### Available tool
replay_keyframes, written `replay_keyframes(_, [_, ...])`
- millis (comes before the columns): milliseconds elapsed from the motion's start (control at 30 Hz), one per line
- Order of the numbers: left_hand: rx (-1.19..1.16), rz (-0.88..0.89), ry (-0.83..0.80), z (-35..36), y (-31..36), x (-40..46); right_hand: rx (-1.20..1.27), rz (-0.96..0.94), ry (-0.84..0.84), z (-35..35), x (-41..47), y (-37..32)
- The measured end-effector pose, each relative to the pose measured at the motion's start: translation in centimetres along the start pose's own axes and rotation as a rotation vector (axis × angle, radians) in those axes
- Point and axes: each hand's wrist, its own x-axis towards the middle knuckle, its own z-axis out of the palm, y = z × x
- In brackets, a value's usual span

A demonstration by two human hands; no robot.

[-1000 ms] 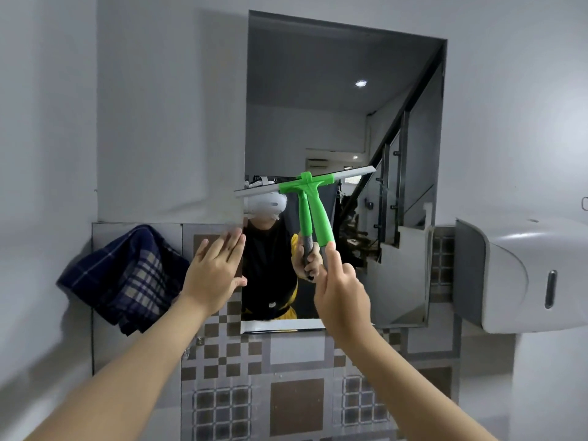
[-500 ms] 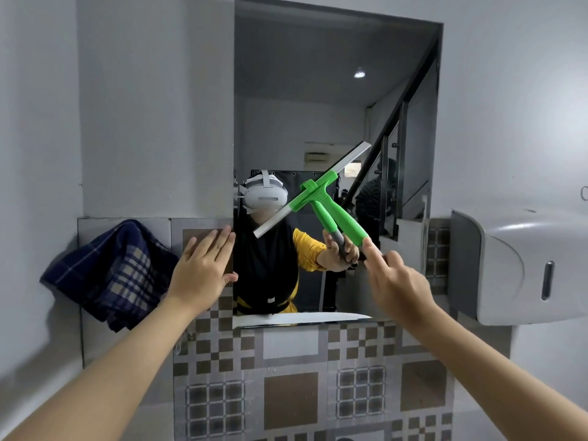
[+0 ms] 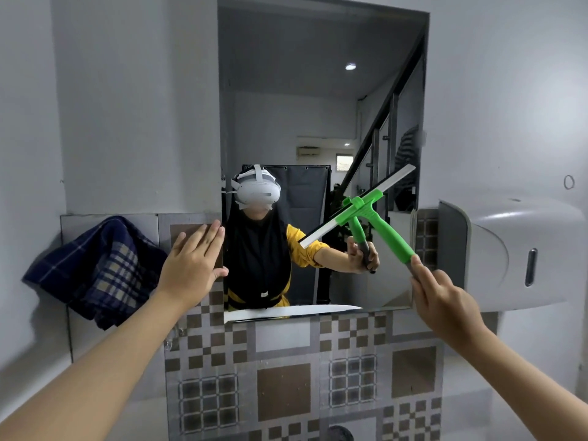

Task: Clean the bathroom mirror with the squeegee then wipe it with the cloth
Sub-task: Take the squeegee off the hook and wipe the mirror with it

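Note:
A tall rectangular mirror [image 3: 318, 106] hangs on the wall ahead. My right hand [image 3: 445, 300] grips the handle of a green squeegee [image 3: 378, 218], whose white blade lies tilted against the lower right part of the glass, right end high. My left hand [image 3: 194, 265] rests flat, fingers spread, on the tiled wall at the mirror's lower left edge. A dark blue checked cloth [image 3: 95, 268] hangs on the wall left of that hand, untouched.
A grey paper dispenser [image 3: 509, 253] juts from the wall right of the mirror, close to my right hand. Patterned brown and grey tiles [image 3: 283, 377] cover the wall below. Plain white walls lie to both sides.
The squeegee has swung from nearly level at the mirror's middle to a steep tilt at its lower right. My right hand moved right. My left hand stayed at the mirror's edge.

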Motion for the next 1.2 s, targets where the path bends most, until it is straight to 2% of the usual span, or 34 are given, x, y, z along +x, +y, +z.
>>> replay_keyframes(367, [-0.012, -0.015, -0.003, 0.2, 0.0, 0.0, 0.287, 0.233, 0.022, 1.0, -2.5, -3.2])
replay_keyframes(767, [-0.017, -0.027, -0.008, 0.5, 0.1, -0.1, 0.685, 0.667, 0.116, 1.3, -0.3, -15.6])
replay_keyframes(933, [-0.009, -0.029, -0.005, 0.3, 0.3, -0.2, 0.84, 0.846, 0.091, 1.0, 2.6, -20.9])
replay_keyframes(1100, [0.005, -0.018, -0.021, 0.1, 0.3, -0.7, 0.876, 0.886, 0.075, 1.2, 4.2, -24.6])
replay_keyframes(1200, [0.031, 0.008, -0.058, 0.1, 0.0, -1.2, 0.879, 0.833, 0.006, 1.3, 3.6, -26.9])
